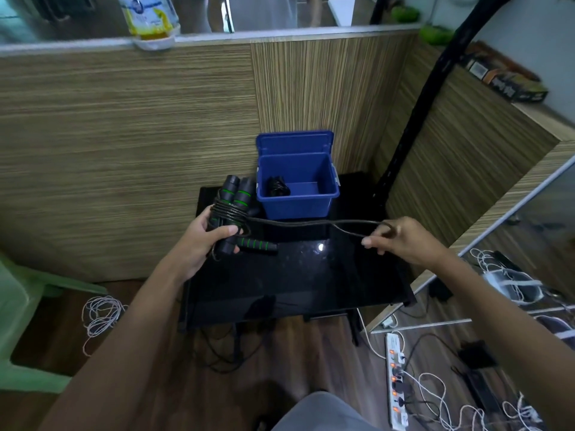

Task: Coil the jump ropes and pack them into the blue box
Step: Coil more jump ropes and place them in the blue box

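here, the left hand (203, 236) is curled round a pair of black foam jump-rope handles with green rings (231, 209), held together above the left edge of the glossy black desk (295, 284), with several turns of thin black rope wound about them. from that bundle a loose doubled length of the black rope (311, 224) runs rightward to the right hand (404, 241), whose thumb and fingers pinch its looped end above the desk's right edge. another black handle with green stripes (256, 245) lies just beside the left hand. the open blue plastic box (297, 202) stands at the desk's far edge, lid raised behind it, a dark coiled rope (278, 186) inside at its left.
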